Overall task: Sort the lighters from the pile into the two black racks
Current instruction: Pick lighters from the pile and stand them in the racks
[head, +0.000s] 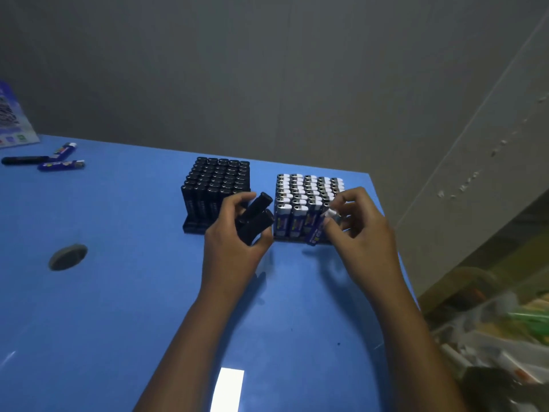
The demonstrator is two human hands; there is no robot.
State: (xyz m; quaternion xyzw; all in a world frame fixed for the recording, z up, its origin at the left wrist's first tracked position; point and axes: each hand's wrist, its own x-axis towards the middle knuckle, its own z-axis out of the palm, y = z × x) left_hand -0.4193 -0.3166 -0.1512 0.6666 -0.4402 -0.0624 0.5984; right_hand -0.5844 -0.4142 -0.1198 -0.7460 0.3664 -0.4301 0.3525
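Plastic lighters, light, stiff and smooth: at frame centre the left hand [234, 233] clasps black lighters [256, 217]; the right hand [361, 230] pinches a blue lighter [318, 228] by its cap at the right rack [307, 209]. Best grip seems mid-body.

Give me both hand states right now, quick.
Left hand: closed, holding black lighters beside the black rack.
Right hand: closed, pinching a blue lighter at the front of the blue-lighter rack.

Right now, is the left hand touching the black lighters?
Touching. The head view shows the left hand curled around the black lighters, holding them.
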